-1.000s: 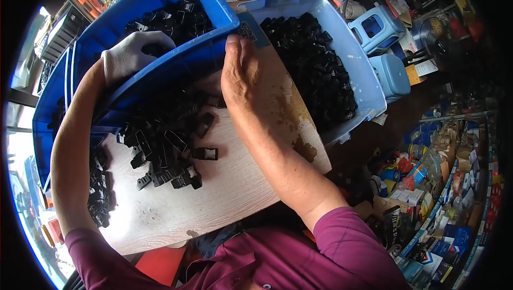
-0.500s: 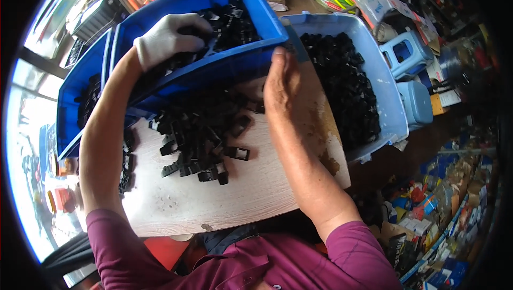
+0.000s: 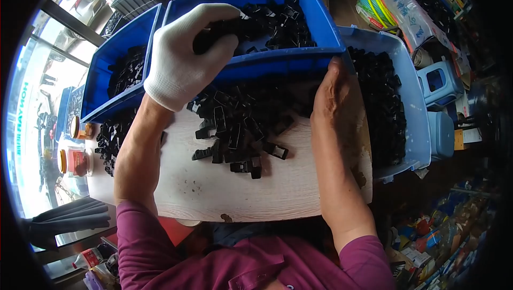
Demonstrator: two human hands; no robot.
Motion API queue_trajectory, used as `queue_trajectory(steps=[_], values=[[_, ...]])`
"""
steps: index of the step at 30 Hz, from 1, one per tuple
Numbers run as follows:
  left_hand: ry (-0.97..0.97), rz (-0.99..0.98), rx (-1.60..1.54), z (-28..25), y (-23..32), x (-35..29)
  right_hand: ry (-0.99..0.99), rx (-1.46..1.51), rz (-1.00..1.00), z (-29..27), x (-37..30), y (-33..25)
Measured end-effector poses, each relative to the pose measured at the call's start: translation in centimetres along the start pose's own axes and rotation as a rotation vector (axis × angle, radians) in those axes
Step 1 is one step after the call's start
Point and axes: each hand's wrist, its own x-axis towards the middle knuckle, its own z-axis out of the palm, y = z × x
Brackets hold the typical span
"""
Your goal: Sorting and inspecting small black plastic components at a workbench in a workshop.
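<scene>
My left hand (image 3: 184, 57), in a white knitted glove, curls around a clump of black plastic parts (image 3: 208, 39) above the near left side of the large blue bin (image 3: 283, 57). More black parts (image 3: 288, 25) lie inside that bin. My bare right hand (image 3: 330, 95) grips the bin's near right corner, thumb at the rim and the other fingers partly hidden. Below the bin's front wall, a heap of small black plastic parts (image 3: 235, 129) is spread on the pale wooden table (image 3: 203, 194).
A second blue bin (image 3: 96, 95) with black parts stands at left, beside another black pile (image 3: 109, 140) and lidded jars (image 3: 75, 160). On the right are a light blue tub (image 3: 419, 135) full of black parts and blue stools (image 3: 441, 84). Clutter fills the lower right floor.
My left hand has risen from inside the large bin, clasping black parts, and appears larger. My right hand keeps to the bin's corner. The whole view has shifted, moving the scene rightward.
</scene>
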Motion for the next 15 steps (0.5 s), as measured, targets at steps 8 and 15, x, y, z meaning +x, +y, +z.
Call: queue_trajectory(steps=[8,15], values=[[-0.078,0.183,0.277,4.3,1.0,-7.7,-0.134,-0.096,0.148,-1.0,0.7,-1.6],[-0.120,0.092,0.412,4.6,0.9,-9.2,-0.108,0.007,0.170,-0.5,0.4,-0.9]])
